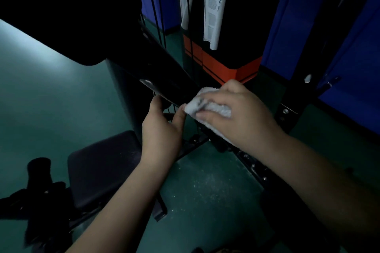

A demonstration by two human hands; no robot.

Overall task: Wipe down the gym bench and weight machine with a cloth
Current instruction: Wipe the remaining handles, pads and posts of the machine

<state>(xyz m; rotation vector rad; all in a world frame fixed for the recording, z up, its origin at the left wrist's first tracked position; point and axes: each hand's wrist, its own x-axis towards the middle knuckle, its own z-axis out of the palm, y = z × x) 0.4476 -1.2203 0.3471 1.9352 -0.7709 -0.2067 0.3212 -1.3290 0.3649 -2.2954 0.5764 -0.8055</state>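
Note:
My right hand (236, 113) is closed on a crumpled white cloth (207, 104) and presses it against the lower end of a slanted black frame bar (164, 68) of the weight machine. My left hand (162, 127) grips the same bar's lower edge just left of the cloth, thumb near the cloth's corner. The black padded seat (102, 168) of the bench lies below left of my hands. A large dark back pad (72, 16) fills the upper left. The machine's black tower with an orange band (222, 68) stands behind my hands.
White instruction sheets (216, 2) hang on the tower, with thin cables (154, 2) to their left. Blue wall panels (298, 16) stand at right. A black floor rail with bolts (255, 168) runs under my right forearm. Black foam rollers (39, 172) sit at lower left on the green floor (41, 98).

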